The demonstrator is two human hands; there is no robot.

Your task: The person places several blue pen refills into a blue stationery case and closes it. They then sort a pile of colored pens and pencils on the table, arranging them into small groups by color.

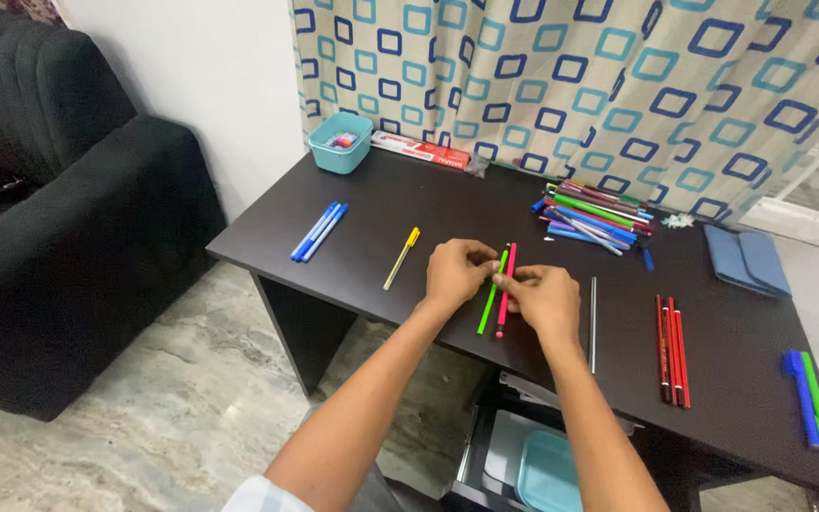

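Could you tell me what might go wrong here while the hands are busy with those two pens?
The green pen and pink pen lie near the front edge of the desk, so a nudge from the left hand or right hand could roll them off. A forearm could also knock the grey pencil.

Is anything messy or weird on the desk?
Mostly tidy. The pile of pens by the curtain lies jumbled and crisscrossed, unlike the neat red pencils and blue pens. Small pale scraps lie beside that pile.
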